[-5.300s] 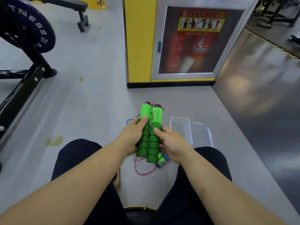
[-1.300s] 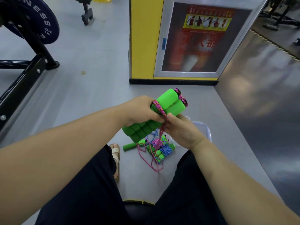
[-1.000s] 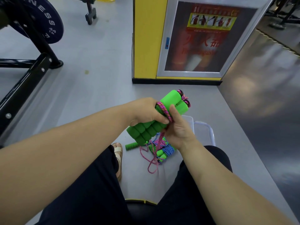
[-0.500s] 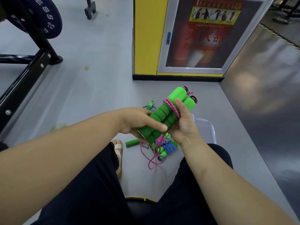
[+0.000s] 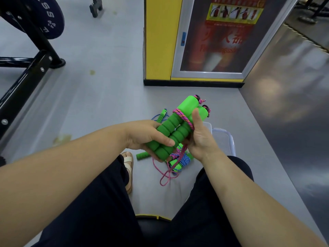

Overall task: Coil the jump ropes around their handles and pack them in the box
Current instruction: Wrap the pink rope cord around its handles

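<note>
Seated person's left hand [image 5: 147,136] gripped the paired green foam handles [image 5: 178,129] at their lower end, above the floor. The right hand [image 5: 199,138] clasped them too, thumb pinning the pink rope [image 5: 183,118] looped round. The clear plastic box [image 5: 224,139] sat just behind.

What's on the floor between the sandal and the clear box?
Head view: a loose green handle, a blue rope bundle and slack pink rope lie there.

Green handles [image 5: 179,125] in both hands, pink rope [image 5: 183,118] around.
</note>
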